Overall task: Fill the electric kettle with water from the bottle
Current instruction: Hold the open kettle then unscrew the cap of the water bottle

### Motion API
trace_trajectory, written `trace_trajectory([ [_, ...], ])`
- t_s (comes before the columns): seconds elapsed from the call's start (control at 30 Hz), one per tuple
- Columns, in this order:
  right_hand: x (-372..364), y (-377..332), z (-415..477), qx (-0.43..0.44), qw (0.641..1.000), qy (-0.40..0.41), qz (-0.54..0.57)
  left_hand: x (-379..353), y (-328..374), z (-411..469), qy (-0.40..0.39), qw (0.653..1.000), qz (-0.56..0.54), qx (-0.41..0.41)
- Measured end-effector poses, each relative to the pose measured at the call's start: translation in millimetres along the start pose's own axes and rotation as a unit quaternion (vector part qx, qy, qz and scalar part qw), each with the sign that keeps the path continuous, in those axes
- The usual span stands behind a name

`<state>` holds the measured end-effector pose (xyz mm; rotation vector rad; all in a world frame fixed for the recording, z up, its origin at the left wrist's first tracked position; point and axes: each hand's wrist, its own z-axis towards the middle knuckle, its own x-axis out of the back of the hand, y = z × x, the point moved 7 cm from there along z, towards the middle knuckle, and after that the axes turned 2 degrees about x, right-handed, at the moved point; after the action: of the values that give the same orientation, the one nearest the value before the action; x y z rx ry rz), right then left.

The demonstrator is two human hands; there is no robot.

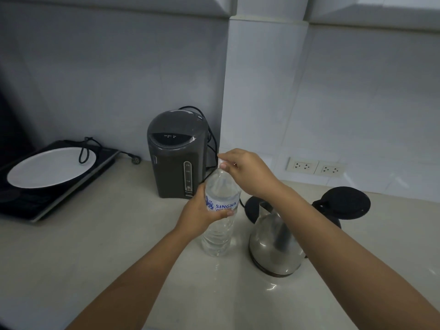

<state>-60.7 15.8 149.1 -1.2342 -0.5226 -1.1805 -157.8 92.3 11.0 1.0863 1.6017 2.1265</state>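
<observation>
— Where are the arms?
— Both rise bare from the bottom edge toward mid-frame, the right one crossing from lower right.
— And the hands?
— The left hand (202,211) is wrapped in a grip, thumb forward. Above it, the right hand (247,172) pinches downward with its fingertips (223,166).

Clear bottle (220,210) (blue lettering), steel kettle (271,244), black lid (345,202).

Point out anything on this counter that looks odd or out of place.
A white plate sits on the black induction cooker at the left, with the cooker's bundled cord lying on the plate and its plug loose on the counter. No spill or damage shows.
</observation>
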Motion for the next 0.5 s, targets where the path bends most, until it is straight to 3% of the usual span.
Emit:
trace_trajectory([
  [0.2, 1.2, 8.0, -2.3, -0.056, 0.99, 0.051, 0.116, -0.4, -1.4, -2.0, -0.004, 1.0, -0.018, 0.006],
  [0.3, 5.5, 12.5, 1.1, -0.075, 0.993, 0.068, 0.059, -1.1, -2.8, -2.8, -0.003, 1.0, -0.013, 0.006],
  [0.5, 5.9, 12.3, 5.9, -0.05, 0.997, 0.028, 0.056, -2.5, -4.9, -1.6, -0.008, 1.0, -0.013, 0.008],
])
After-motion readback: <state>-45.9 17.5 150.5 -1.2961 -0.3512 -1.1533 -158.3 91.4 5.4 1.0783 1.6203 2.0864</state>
